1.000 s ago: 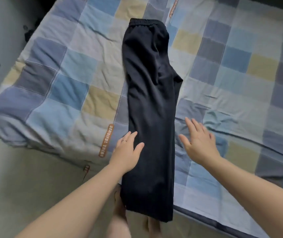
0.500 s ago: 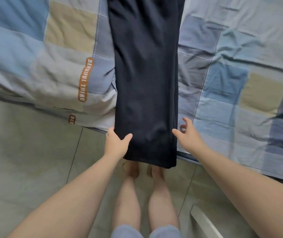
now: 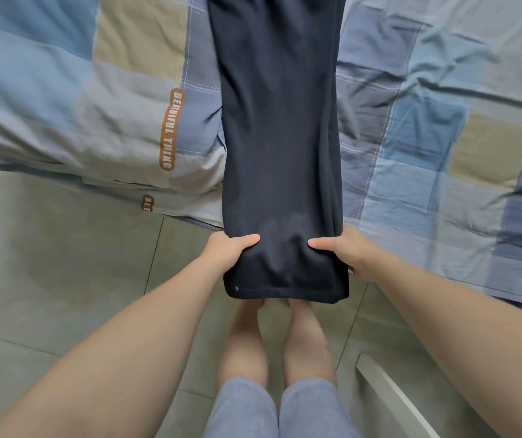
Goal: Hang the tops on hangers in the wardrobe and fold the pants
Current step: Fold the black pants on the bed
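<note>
A single head-worn wide-angle view looks steeply down, close over the bed edge [image 3: 190,197], floor [image 3: 63,279] and the person's legs.

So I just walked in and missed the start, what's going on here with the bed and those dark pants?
A person stands at the edge of a bed with a patchwork quilt, folding a pair of dark navy pants. The pants lie lengthwise on the quilt, legs stacked together, with the hem end hanging over the bed's edge. The left hand and right hand each have a grip on one side of the pants near the hem, thumbs on top. The bottom section has not been folded up yet.
</note>
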A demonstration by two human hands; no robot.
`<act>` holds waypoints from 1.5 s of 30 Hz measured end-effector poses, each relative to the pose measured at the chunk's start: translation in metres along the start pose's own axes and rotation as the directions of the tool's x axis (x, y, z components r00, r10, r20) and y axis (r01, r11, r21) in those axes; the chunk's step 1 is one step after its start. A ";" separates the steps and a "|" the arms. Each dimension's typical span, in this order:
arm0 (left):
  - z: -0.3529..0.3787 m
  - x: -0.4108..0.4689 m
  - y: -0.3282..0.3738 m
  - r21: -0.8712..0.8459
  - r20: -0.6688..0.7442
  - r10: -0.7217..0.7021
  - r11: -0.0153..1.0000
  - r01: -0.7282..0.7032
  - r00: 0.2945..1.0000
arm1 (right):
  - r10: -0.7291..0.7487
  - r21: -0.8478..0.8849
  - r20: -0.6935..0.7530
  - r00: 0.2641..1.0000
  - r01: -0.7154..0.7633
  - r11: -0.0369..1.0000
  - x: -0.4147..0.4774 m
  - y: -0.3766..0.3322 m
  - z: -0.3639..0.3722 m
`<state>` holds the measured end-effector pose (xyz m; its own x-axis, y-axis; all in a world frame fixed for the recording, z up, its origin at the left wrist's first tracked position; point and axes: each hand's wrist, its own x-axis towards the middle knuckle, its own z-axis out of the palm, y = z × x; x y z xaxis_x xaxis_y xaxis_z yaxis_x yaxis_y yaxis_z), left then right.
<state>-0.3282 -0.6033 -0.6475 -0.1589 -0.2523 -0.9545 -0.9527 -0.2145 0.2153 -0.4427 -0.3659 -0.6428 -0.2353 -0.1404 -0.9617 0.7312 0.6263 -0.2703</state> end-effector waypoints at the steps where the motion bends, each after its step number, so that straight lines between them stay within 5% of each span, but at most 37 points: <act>1: -0.003 -0.010 0.000 -0.011 0.019 -0.014 1.000 0.015 1.000 | 0.012 -0.008 -0.011 1.000 -0.012 1.000 -0.011 0.001 0.000; 23: -0.099 -0.266 0.002 -0.233 -0.026 0.094 0.967 -0.098 0.995 | -0.087 0.439 -0.279 0.956 0.207 0.874 -0.293 -0.038 0.060; 29: -0.095 -0.314 -0.045 -0.227 -0.125 0.119 0.963 -0.145 0.985 | -0.129 0.467 -0.263 0.956 0.243 0.850 -0.330 0.011 0.075; 40: -0.049 -0.369 -0.230 -0.248 -0.132 -0.096 0.967 0.061 0.987 | -0.107 0.318 -0.145 0.984 0.149 0.936 -0.371 0.172 0.097; 45: -0.047 -0.387 -0.230 -0.265 -0.197 -0.055 0.964 0.001 0.979 | -0.122 0.323 -0.119 0.985 0.154 0.934 -0.381 0.181 0.095</act>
<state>-0.0356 -0.5002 -0.3180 -0.0524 -0.4209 -0.9056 -0.8501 -0.4570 0.2616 -0.1600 -0.2722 -0.3299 -0.3971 -0.1231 -0.9095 0.8531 0.3158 -0.4152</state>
